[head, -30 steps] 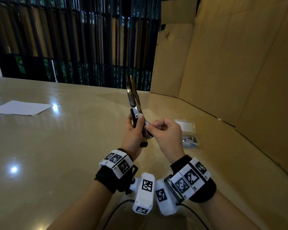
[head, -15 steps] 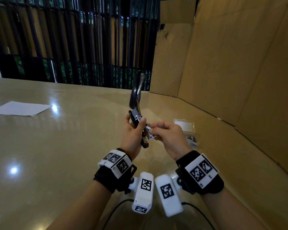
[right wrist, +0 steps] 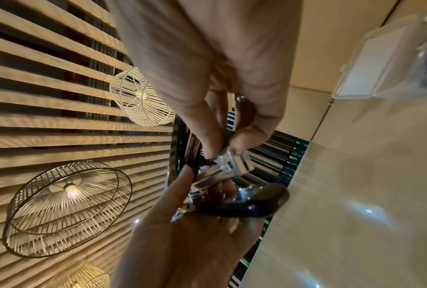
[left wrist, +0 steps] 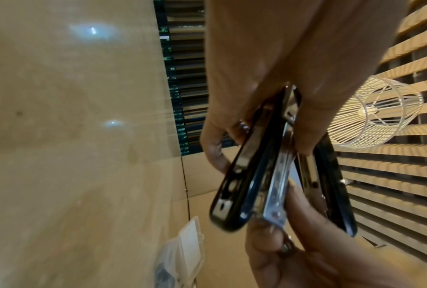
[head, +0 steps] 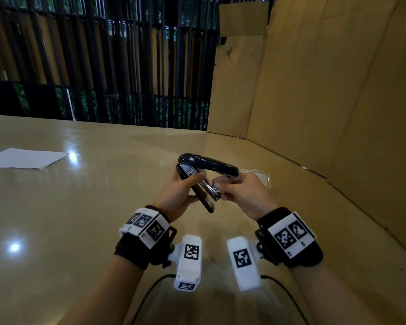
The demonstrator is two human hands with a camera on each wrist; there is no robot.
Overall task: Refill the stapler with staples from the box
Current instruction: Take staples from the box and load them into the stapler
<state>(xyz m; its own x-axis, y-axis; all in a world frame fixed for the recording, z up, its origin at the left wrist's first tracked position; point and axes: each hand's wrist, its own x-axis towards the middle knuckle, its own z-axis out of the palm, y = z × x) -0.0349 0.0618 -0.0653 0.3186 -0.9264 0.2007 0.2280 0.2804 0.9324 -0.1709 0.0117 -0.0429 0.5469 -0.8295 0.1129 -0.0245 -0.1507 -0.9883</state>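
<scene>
My left hand [head: 185,184] grips the black stapler [head: 206,200] by its rear end above the table. The stapler's base and its shiny metal magazine [head: 210,190] slant toward me. Its black top cover [head: 209,164] lies level, and the cover's tip meets my right hand [head: 220,186]. That hand pinches thumb and forefinger at the magazine's front end [right wrist: 232,167]; whether staples sit between them is hidden. In the left wrist view the base [left wrist: 234,185], magazine [left wrist: 279,185] and cover [left wrist: 330,185] fan out. The clear staple box [head: 259,175] lies open behind my right hand.
A white paper sheet [head: 26,158] lies far left on the glossy beige table [head: 92,207]. Cardboard panels [head: 326,102] wall off the right side and back right corner. Black vertical bars [head: 103,66] stand behind the table's far edge. Two cables trail under my wrists.
The stapler's top cover has swung down from upright to level, toward my right hand. Both hands kept their hold, and my right wrist has shifted right.
</scene>
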